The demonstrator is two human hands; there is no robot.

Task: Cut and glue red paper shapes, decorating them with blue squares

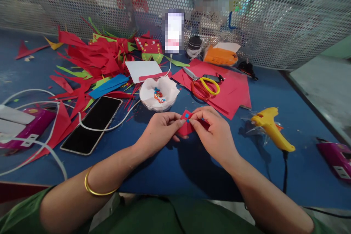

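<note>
A small red paper piece (pixel 185 128) with blue bits on it is held up over the blue table, between my two hands. My left hand (pixel 161 129) pinches its left side between thumb and fingers. On the other side, the thumb and fingertips of my right hand (pixel 212 131) are closed at the paper's right edge, close to the blue bits. Just behind my hands stands a bowl (pixel 159 108) lined with white paper, with small red and blue scraps inside.
Scissors (pixel 201 84) lie on red sheets (pixel 238 89). A yellow glue gun (pixel 274 131) rests at the right. On the left are a dark phone (pixel 91 126), white cables and a heap of red scraps (pixel 95 56). A metal mesh (pixel 104 3) borders the back.
</note>
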